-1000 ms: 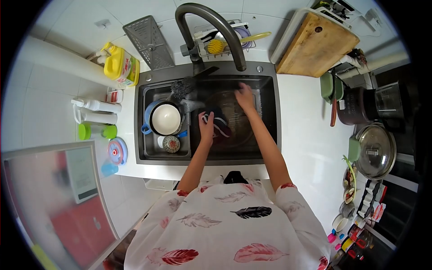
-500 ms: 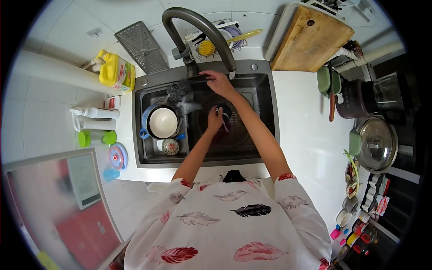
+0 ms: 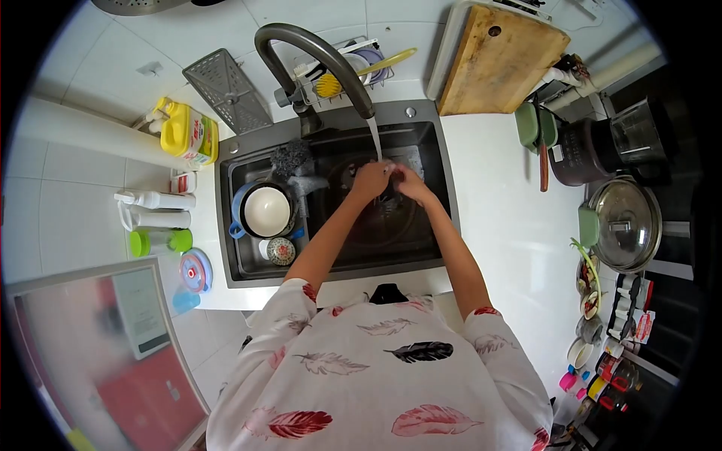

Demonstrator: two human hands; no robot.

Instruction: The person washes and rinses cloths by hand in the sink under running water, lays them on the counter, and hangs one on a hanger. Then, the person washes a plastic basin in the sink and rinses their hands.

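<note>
Water runs from the dark faucet (image 3: 323, 56) into the right basin of the black sink (image 3: 338, 272). Under the stream is my left hand (image 3: 371, 180), its fingers bent around something dark that is mostly hidden. Close beside it on the right, my right hand (image 3: 408, 183) has its fingers curled toward the left one; whether it grips anything is unclear. Below both hands, a large round transparent vessel (image 3: 361, 231) lies in the basin, hard to make out. The dark striped cloth is not clearly visible now.
A white bowl (image 3: 267, 211) in a blue-handled pot, a patterned lid (image 3: 280, 251) and a grey scrubber (image 3: 292, 158) occupy the left basin. A yellow bottle (image 3: 188, 131) stands back left; a cutting board (image 3: 500, 64) leans back right. A glass lid (image 3: 624, 225) lies right.
My right hand has gone from the faucet handle down beside my left hand, which has moved up under the spout. Water now flows. The whole view has shifted slightly.
</note>
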